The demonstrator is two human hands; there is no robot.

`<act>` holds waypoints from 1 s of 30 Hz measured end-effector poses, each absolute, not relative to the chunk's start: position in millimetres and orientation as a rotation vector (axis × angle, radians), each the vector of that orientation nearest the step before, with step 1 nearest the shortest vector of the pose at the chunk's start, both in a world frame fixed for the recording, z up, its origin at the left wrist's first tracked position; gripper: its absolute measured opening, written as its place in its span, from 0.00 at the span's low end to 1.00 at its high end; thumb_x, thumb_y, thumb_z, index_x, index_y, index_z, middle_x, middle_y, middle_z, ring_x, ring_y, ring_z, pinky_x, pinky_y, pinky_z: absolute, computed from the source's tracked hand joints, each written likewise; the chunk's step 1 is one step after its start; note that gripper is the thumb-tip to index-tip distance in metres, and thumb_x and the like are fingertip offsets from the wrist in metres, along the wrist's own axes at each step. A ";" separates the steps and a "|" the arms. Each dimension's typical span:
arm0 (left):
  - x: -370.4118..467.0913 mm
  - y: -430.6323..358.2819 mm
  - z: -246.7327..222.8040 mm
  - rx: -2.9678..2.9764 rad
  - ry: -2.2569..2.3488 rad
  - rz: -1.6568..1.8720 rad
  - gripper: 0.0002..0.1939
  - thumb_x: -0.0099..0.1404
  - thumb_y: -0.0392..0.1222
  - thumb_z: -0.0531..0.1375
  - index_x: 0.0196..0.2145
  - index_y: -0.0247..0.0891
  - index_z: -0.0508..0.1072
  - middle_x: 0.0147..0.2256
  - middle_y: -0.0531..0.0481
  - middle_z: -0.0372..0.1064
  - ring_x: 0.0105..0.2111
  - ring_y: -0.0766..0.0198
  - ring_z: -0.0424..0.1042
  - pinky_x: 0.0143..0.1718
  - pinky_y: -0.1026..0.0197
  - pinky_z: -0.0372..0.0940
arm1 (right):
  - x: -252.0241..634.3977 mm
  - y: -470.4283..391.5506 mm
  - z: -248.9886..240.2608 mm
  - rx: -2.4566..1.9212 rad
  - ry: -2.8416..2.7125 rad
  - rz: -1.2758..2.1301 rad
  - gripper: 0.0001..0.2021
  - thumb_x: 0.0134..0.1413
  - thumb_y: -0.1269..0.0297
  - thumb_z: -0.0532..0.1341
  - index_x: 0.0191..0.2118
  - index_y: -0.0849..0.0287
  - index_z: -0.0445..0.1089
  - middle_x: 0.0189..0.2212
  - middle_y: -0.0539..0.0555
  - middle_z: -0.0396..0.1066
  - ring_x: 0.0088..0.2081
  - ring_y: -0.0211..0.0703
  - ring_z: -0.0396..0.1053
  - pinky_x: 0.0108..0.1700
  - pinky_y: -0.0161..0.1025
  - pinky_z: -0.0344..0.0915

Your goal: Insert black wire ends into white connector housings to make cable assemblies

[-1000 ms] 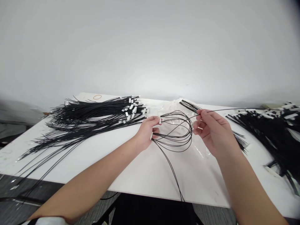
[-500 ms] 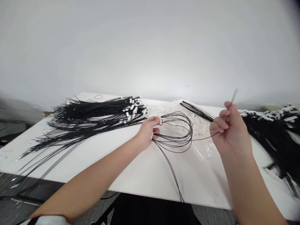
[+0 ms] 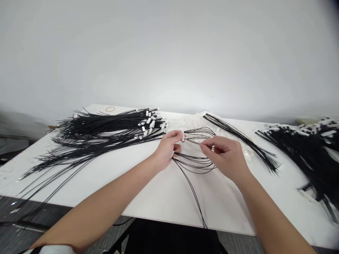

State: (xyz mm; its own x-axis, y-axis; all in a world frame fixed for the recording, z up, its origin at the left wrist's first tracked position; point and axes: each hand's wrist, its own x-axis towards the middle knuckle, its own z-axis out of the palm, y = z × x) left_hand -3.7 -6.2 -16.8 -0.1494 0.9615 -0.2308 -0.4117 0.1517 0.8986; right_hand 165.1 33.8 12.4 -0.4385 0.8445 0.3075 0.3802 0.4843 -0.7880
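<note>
My left hand [image 3: 169,148] is closed on a wire harness, with a white connector [image 3: 183,136] pinched between thumb and index finger. From that connector thin black wires [image 3: 198,131] arc to the right and loop back under the hand. My right hand [image 3: 225,151] is closed in a pinch at the right side of the loop, fingertips just right of the connector. A single black wire seems to be between those fingertips; its tip is too small to make out. A few loose wires [image 3: 194,194] hang from below my left hand over the table's front edge.
Black wires with white connectors [image 3: 106,127] are heaped on the left of the white table [image 3: 164,197]. Another pile [image 3: 304,148] lies at the right. A separate wire bundle [image 3: 238,137] rests beside a clear plastic bag [image 3: 196,118]. An orange rubber band [image 3: 110,109] sits at the back left.
My right hand has come left and down from its raised place at the right, bringing a wire end close to the connector. My left hand has stayed nearly still.
</note>
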 end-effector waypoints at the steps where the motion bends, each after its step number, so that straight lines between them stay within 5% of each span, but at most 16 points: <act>1: -3.6 -6.3 -16.9 0.670 1.122 1.366 0.12 0.54 0.49 0.58 0.27 0.38 0.62 0.24 0.56 0.50 0.14 0.78 0.47 0.13 0.70 0.38 | 165.8 34.3 12.6 -0.994 -2.048 0.825 0.04 0.44 0.68 0.60 0.25 0.57 0.72 0.23 0.48 0.67 0.21 0.28 0.56 0.21 0.29 0.53; 17: -4.2 -5.4 -18.4 0.712 1.136 1.343 0.12 0.54 0.49 0.58 0.28 0.38 0.63 0.28 0.55 0.53 0.14 0.79 0.47 0.12 0.70 0.39 | 168.9 39.6 1.2 -0.726 -2.190 0.456 0.06 0.43 0.75 0.59 0.27 0.58 0.70 0.22 0.45 0.65 0.22 0.26 0.55 0.21 0.27 0.51; 30: 1.3 -6.9 -18.9 0.842 1.075 1.304 0.11 0.57 0.47 0.56 0.29 0.36 0.65 0.27 0.55 0.56 0.14 0.80 0.48 0.16 0.68 0.39 | 163.4 39.5 -10.3 -0.701 -2.212 0.204 0.03 0.48 0.67 0.60 0.30 0.56 0.71 0.24 0.46 0.67 0.23 0.26 0.58 0.23 0.26 0.54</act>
State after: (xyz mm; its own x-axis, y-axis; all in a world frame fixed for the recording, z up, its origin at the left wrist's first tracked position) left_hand 1.3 -6.9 -18.9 -0.0514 0.9893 -0.1369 -0.3234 0.1132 0.9395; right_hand 163.4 39.5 -10.3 -0.5355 0.5456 0.6447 0.4186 0.8344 -0.3585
